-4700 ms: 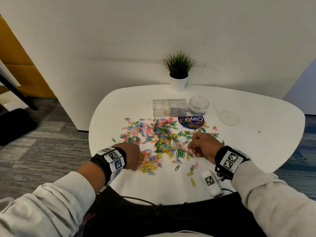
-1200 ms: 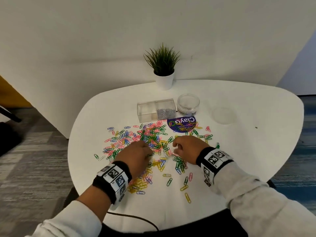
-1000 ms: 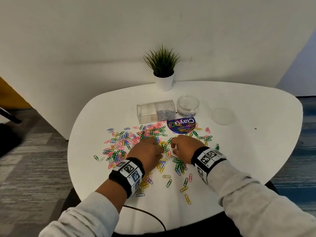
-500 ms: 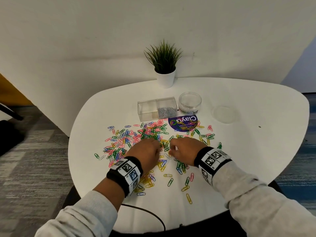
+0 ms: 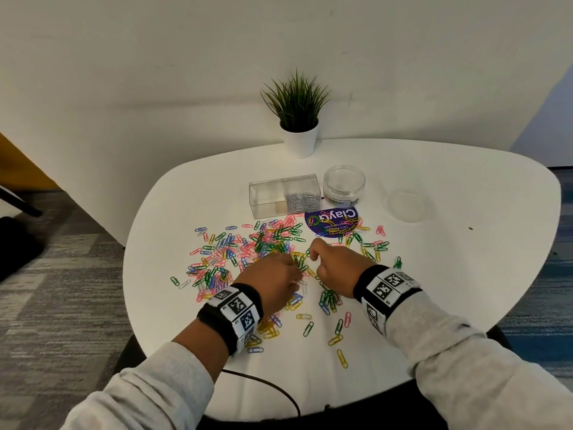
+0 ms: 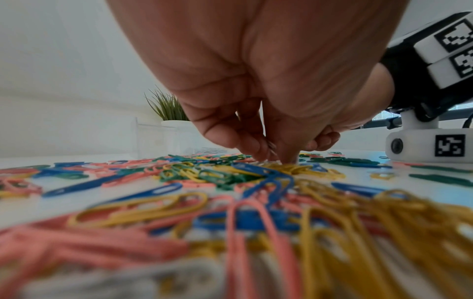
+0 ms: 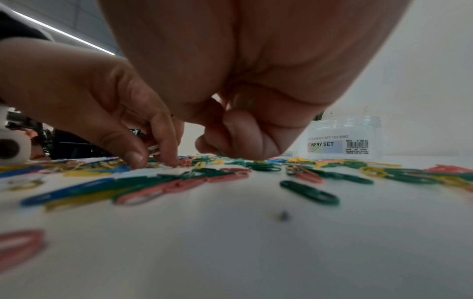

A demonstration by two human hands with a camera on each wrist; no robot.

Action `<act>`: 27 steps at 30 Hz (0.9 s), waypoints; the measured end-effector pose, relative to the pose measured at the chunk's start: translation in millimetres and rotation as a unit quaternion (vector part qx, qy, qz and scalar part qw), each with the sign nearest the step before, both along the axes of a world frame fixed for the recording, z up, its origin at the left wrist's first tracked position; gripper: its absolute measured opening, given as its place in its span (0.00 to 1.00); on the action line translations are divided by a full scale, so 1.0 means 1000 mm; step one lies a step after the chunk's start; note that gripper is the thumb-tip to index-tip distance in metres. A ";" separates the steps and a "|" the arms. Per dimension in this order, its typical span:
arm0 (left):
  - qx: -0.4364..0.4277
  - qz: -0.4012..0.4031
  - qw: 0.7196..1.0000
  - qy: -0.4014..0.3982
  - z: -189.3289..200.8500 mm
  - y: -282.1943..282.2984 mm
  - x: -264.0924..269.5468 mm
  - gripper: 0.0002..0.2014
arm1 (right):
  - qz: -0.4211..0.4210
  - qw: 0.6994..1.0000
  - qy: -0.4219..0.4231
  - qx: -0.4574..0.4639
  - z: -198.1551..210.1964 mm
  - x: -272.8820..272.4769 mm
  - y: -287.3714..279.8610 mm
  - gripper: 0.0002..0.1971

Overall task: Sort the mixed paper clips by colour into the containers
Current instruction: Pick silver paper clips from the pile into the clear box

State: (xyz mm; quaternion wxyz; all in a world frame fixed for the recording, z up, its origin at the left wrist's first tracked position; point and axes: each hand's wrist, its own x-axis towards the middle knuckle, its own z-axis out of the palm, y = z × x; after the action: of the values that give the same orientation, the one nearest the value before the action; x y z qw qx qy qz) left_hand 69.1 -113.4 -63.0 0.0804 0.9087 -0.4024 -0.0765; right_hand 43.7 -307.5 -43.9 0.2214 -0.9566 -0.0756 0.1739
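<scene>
Mixed paper clips in pink, green, blue, yellow and white lie scattered over the middle of the white table. My left hand reaches down into them, its thumb and fingers pinching a white clip; the left wrist view shows the silvery clip between them. Right beside it, my right hand hovers with its fingers curled, and I see no clip in it. Behind the clips stand a clear two-part box, white clips in its right half, and a clear round jar.
A purple round sticker lies in front of the jar, with clips on it. At the right lies a clear lid. A potted plant stands at the table's back edge by the wall. A black cable crosses the near edge.
My left hand has moved forward and right, from the near-left clips to the middle, close against my right hand. The right hand has stayed almost in place.
</scene>
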 end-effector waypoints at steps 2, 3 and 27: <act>-0.008 0.000 1.000 -0.007 0.000 0.002 -0.001 0.11 | 0.028 0.999 -0.006 -0.022 0.001 0.000 0.001 0.07; -0.013 0.001 1.000 -0.011 -0.001 0.003 -0.001 0.10 | 0.041 0.998 -0.016 -0.035 0.001 -0.001 0.002 0.08; -0.206 0.225 0.942 0.137 0.066 -0.001 0.095 0.02 | 0.109 0.993 0.016 -0.049 -0.007 0.000 0.012 0.09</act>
State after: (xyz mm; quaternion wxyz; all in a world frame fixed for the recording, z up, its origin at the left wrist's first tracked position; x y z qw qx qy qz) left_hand 164.6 -113.9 2.9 0.3350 0.9201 -0.1791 -0.0954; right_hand 43.7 -295.8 -50.4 0.1548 -0.9494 -0.1674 0.2161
